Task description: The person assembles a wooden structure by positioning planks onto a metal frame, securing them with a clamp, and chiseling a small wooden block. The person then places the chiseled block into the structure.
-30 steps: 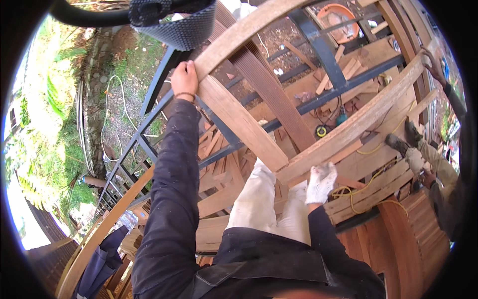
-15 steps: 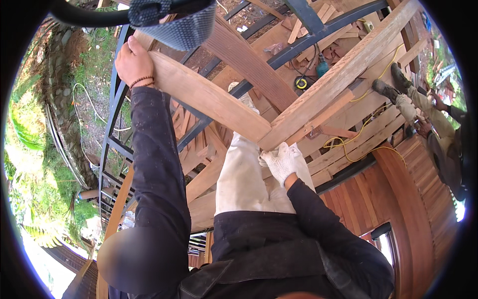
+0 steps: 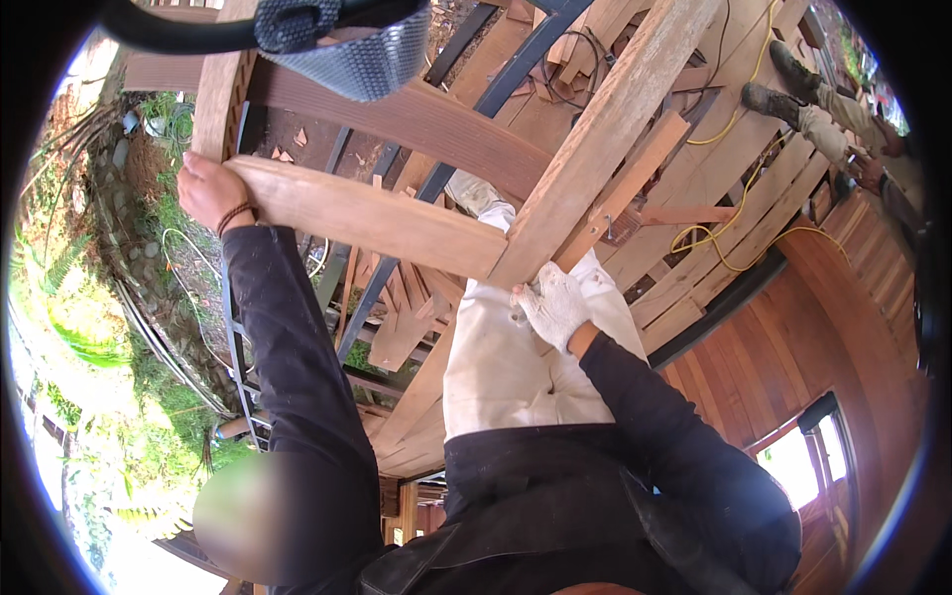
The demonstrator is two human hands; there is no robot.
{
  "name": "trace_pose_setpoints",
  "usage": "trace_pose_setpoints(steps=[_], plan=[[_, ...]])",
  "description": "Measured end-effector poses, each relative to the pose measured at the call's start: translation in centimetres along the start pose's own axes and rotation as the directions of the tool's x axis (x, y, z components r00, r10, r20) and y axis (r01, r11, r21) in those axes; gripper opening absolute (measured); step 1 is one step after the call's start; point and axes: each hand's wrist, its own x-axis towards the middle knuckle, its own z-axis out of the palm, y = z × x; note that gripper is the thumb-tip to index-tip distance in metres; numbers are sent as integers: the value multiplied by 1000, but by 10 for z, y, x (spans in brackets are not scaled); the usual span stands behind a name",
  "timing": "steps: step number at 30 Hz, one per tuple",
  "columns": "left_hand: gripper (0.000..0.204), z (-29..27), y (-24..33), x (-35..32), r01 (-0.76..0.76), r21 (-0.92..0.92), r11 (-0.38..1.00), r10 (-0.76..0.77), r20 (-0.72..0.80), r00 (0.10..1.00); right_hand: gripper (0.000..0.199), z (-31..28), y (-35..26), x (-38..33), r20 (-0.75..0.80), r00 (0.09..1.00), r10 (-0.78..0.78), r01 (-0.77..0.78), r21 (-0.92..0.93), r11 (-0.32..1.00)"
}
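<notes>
A pale wooden board [image 3: 367, 220] runs across in front of me, its right end butted at an angle against a long weathered plank [image 3: 615, 129]. My left hand [image 3: 210, 194], bare with a beaded bracelet, grips the board's left end, where another plank [image 3: 224, 94] meets it. My right hand [image 3: 555, 309], in a white knitted glove, is closed at the lower corner where board and long plank join, just above my pale trousers. Its fingertips are partly hidden under the wood. A narrower wood strip [image 3: 635, 183] lies alongside the long plank.
A grooved reddish-brown board [image 3: 426, 124] and dark metal beams [image 3: 526, 59] pass beneath. Wood offcuts [image 3: 402, 322] lie below. A yellow cord [image 3: 729, 263] crosses the decking at right. Another person's boots [image 3: 773, 104] stand at upper right. Curved wood panelling [image 3: 764, 317] is at lower right.
The view has turned, and the joined boards now sit further left, with the crosswise board lying flatter. My left hand has shifted left and down. Both hands remain at the same corners.
</notes>
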Motion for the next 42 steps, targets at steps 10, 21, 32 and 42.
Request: trace_pose_setpoints(steps=[10, 21, 32, 42], plan=[[49, 19, -45, 12, -83, 67, 994, 83, 8, 997, 30, 10, 21, 15, -157, 946, -285, 263, -147, 954], [48, 14, -24, -15, 279, -633, 722, -401, -55, 914, 25, -6, -7, 9, 105, 987, 119, -151, 397, 905], [87, -4, 1, -90, 515, -839, -177, -377, 541, 752, 36, -33, -43, 7, 128, 986, 111, -93, -137, 986], [61, -5, 20, -132, 611, -782, -128, -400, 604, 689, 121, 2, -134, 46, -44, 784, -619, 457, -634, 624]])
